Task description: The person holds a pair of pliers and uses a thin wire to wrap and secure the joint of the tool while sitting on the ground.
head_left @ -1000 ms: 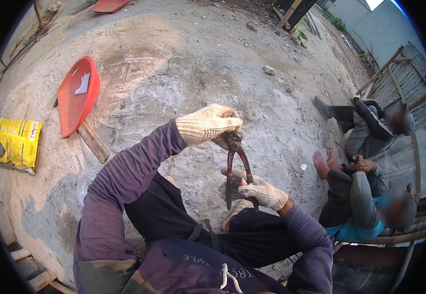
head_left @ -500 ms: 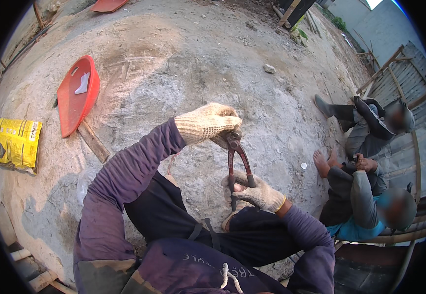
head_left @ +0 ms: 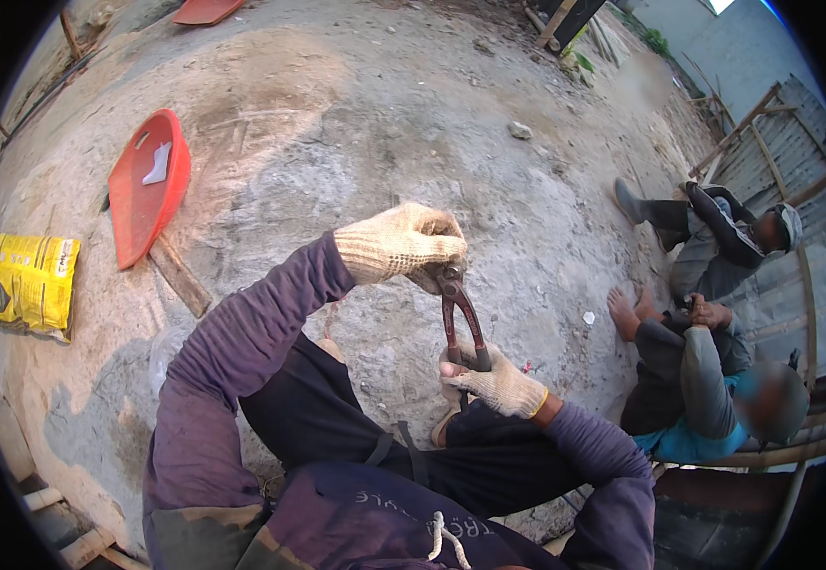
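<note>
A pair of pincers [head_left: 465, 318] with dark jaws and reddish-brown handles stands upright in front of me, jaws at the top. My right hand [head_left: 503, 382], in a cream knitted glove, is closed round the lower handles. The thumb tip shows bare beside them. My left hand [head_left: 401, 242], gloved likewise, is closed with its fingers pinched together right at the jaws. Whatever lies between those fingers is hidden by the glove. Beneath the tool are my bent legs in dark trousers [head_left: 313, 399].
A red shovel [head_left: 151, 195] with a wooden handle lies left on rough ground, a white scrap on its blade. Left of it is a yellow bag [head_left: 33, 283]. Two people [head_left: 707, 237] sit at the right beside a corrugated sheet fence [head_left: 793, 285]. A stone [head_left: 520, 130] lies ahead.
The pincers' handles have come closer together, and my right hand is wrapped more fully round them. My left hand stays at the jaws, having moved only slightly.
</note>
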Available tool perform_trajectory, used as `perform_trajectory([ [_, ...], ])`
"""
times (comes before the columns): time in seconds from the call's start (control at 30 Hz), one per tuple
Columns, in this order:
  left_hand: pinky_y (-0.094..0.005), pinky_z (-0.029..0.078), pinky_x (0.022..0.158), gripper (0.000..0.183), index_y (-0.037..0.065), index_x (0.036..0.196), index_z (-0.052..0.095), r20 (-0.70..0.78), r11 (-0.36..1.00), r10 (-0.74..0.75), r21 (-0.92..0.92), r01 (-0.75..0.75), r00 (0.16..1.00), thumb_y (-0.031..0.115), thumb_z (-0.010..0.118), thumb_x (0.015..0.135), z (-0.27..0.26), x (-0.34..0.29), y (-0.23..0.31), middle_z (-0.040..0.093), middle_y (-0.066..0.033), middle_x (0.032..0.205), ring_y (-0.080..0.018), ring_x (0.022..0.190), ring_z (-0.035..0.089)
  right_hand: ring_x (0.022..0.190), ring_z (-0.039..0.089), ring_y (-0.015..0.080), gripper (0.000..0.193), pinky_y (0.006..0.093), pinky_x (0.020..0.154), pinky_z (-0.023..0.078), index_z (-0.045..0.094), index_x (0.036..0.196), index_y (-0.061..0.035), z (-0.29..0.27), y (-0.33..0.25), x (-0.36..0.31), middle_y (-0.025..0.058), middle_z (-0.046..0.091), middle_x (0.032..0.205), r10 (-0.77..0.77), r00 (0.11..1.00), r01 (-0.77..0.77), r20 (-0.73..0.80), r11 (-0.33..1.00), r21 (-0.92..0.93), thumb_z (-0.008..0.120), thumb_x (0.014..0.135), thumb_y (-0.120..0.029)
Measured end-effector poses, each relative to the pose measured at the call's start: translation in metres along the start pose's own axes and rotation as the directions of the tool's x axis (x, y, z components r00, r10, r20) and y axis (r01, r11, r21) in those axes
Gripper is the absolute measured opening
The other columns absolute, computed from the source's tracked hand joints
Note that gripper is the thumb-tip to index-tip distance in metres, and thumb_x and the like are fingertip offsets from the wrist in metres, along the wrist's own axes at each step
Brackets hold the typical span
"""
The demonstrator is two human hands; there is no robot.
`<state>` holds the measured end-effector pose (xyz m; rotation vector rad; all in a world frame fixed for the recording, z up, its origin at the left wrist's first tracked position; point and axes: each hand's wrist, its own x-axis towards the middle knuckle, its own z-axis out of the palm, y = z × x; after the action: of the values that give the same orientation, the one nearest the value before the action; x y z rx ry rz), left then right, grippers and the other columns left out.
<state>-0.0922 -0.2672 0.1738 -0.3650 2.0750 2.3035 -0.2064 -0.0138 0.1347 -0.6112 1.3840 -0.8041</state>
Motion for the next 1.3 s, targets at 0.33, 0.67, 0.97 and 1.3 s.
perform_trajectory([
  [0.33,-0.0323,0.064,0.075,0.027,-0.003,0.109,0.063,-0.15,0.996,-0.048,-0.075,0.037,0.987,0.022,0.062,0.1,0.001,0.011,-0.002,0.069,-0.0116,0.099,-0.018,0.087,0.073,0.06,0.057,0.0091,0.052,0.0283,0.052,0.047,0.061,0.089,-0.0059,-0.017,-0.009,0.003,-0.0015,0.056,0.07,-0.045,0.999,0.045,0.005,0.997,-0.066,0.071,0.091,-0.057],
  [0.67,-0.0306,0.065,0.067,0.025,-0.006,0.107,0.062,-0.296,0.996,-0.007,-0.091,-0.021,0.955,0.017,0.064,0.099,0.009,0.021,0.0,0.069,-0.0137,0.095,-0.0187,0.078,0.073,0.06,0.055,0.0116,0.056,0.0287,0.054,0.043,0.065,0.101,-0.0076,-0.029,0.019,0.011,0.0006,0.057,0.071,-0.121,0.992,0.121,0.038,0.993,0.011,0.066,0.091,-0.063],
  [0.97,-0.0313,0.063,0.071,0.029,-0.007,0.109,0.063,-0.298,0.998,-0.004,-0.067,-0.016,0.955,0.021,0.064,0.1,0.004,0.019,0.0,0.071,-0.0149,0.097,-0.021,0.083,0.074,0.073,0.058,0.0108,0.046,0.0288,0.066,0.049,0.063,0.098,-0.0057,-0.027,-0.004,0.003,0.0008,0.06,0.083,-0.051,0.991,0.05,0.126,0.999,0.016,0.072,0.093,-0.051],
  [1.3,-0.033,0.063,0.075,0.03,-0.003,0.112,0.065,-0.272,0.987,0.022,-0.145,-0.064,0.962,0.025,0.066,0.1,0.001,0.023,-0.006,0.07,-0.0115,0.102,-0.0191,0.09,0.072,0.064,0.054,0.0096,0.047,0.0288,0.059,0.047,0.062,0.088,-0.0066,-0.023,-0.006,0.005,-0.0012,0.055,0.071,-0.013,0.999,0.006,-0.05,0.991,-0.133,0.077,0.089,-0.051],
])
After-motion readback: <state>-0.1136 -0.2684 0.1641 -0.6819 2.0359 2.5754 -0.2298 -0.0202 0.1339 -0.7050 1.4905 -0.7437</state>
